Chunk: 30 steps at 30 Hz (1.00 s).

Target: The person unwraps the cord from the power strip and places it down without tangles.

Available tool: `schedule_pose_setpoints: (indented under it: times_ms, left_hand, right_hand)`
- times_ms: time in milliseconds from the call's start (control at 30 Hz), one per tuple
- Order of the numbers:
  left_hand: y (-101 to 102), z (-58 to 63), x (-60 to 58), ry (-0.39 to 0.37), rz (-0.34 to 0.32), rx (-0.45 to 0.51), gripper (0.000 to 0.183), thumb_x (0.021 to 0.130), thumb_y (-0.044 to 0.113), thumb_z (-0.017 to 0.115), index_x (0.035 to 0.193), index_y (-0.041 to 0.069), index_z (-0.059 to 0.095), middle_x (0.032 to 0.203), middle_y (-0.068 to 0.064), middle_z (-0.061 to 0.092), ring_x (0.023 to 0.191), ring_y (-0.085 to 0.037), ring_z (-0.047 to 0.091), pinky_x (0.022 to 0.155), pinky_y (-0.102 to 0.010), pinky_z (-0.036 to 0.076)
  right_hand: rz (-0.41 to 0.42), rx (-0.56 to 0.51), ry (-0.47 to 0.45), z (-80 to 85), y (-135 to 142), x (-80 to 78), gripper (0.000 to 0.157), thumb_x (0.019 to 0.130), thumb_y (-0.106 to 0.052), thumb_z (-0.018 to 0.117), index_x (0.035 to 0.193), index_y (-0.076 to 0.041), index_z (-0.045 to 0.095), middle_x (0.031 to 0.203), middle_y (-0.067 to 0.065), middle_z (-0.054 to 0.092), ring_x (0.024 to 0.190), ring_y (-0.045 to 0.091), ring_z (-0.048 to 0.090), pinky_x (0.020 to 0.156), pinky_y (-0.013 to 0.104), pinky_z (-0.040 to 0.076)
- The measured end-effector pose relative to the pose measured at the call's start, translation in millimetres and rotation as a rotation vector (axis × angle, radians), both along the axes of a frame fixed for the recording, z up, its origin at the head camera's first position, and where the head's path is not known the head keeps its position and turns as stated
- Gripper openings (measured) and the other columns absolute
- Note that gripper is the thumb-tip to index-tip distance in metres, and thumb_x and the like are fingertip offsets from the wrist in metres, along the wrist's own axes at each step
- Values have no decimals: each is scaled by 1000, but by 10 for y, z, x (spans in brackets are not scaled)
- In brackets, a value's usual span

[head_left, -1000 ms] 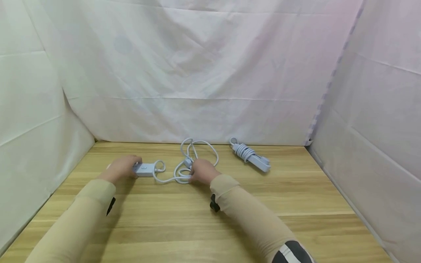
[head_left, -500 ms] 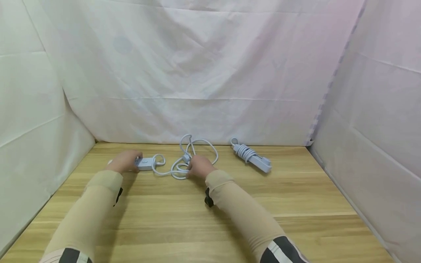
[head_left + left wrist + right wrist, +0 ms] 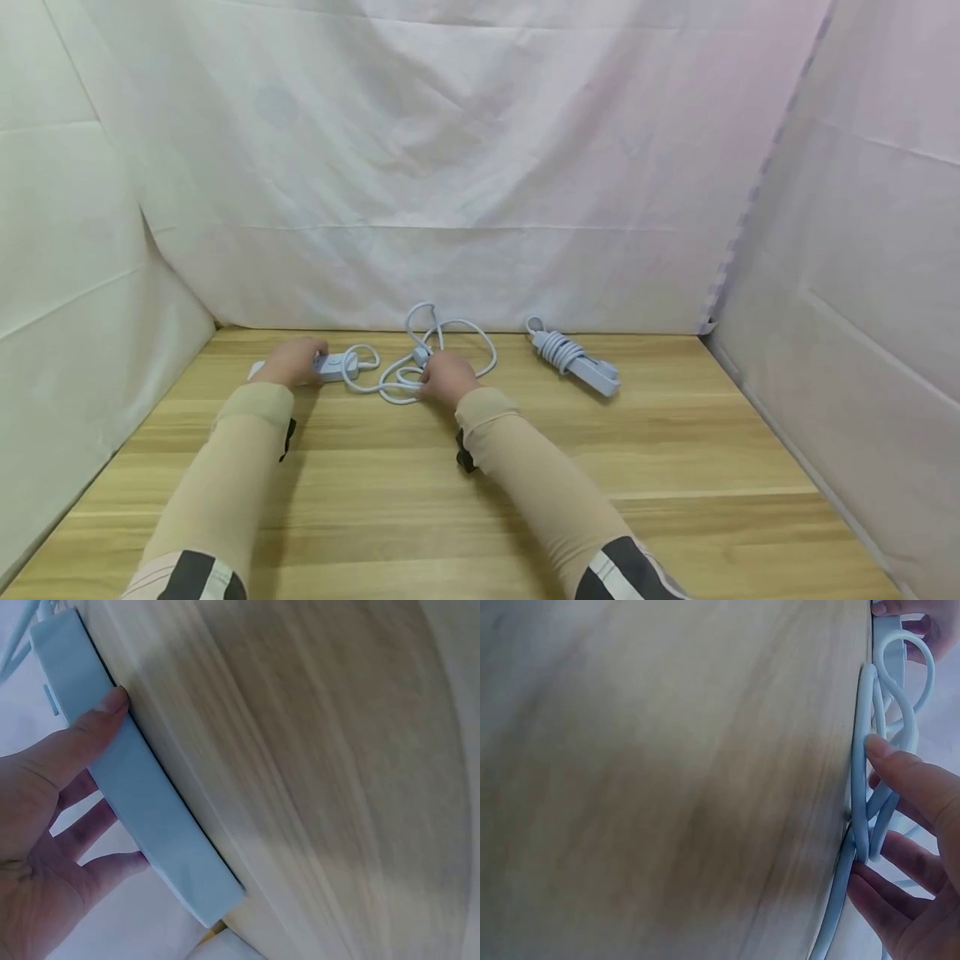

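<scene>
A white power strip lies on the wooden table, left of the middle. My left hand grips it, covering part of its left half; in the left wrist view the thumb lies across its side and the fingers are on the other side. From its right end a white cable runs into loose loops at the table's middle. My right hand holds these loops between thumb and fingers. Just beyond that hand, a plug sits among the loops.
A second white power strip, its cable wound round it, lies at the back right. White cloth hangs behind the table and along both sides.
The power strip and the cable loops have slid away from me, with the strip's right end turned slightly backward. My left hand has moved back and right, my right hand back and left.
</scene>
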<state>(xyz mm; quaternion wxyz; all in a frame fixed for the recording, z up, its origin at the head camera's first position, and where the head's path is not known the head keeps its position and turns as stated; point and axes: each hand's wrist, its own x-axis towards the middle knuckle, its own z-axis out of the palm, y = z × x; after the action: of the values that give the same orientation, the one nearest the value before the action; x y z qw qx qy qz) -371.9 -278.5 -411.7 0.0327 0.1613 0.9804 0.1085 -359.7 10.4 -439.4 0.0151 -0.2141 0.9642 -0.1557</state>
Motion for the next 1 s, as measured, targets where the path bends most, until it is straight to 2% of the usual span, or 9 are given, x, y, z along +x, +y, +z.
schedule_pose_setpoints:
  times_ms: [300, 533, 700, 867, 1000]
  left_hand:
    - [22, -41, 12, 8, 24, 35, 45, 65, 6, 86, 104, -3, 63, 99, -21, 65, 90, -38, 59, 82, -56, 45]
    - [36, -36, 14, -17, 59, 50, 41, 68, 5, 85, 102, -4, 64, 101, -22, 65, 91, -38, 59, 80, -55, 46]
    - [66, -18, 7, 1, 65, 43, 44, 67, 6, 87, 104, -5, 64, 103, -23, 65, 92, -38, 59, 81, -54, 46]
    - [75, -54, 17, 36, 59, 33, 46, 67, 7, 87, 106, -7, 65, 104, -24, 66, 94, -39, 60, 83, -55, 46]
    - [49, -101, 60, 56, 62, 83, 47, 70, 6, 85, 110, -7, 65, 107, -26, 65, 97, -43, 60, 84, -56, 46]
  right_hand:
    - [-40, -6, 26, -52, -51, 49, 17, 71, -33, 86, 80, -19, 79, 77, -7, 66, 70, 12, 56, 68, 29, 46]
    - [-62, -15, -5, -41, -76, 73, 18, 76, -33, 84, 84, -17, 80, 81, -7, 70, 73, 11, 59, 67, 28, 48]
    - [-30, 19, 37, -20, -57, 62, 16, 79, -29, 82, 91, -19, 80, 88, -8, 72, 80, 12, 63, 73, 29, 49]
    - [63, 64, 32, -17, 22, 46, 26, 82, -21, 79, 107, -18, 77, 98, -5, 71, 94, 14, 64, 82, 30, 50]
    - [114, 76, 17, -6, 67, 50, 33, 86, -19, 74, 119, -19, 72, 108, -3, 69, 101, 16, 63, 86, 32, 49]
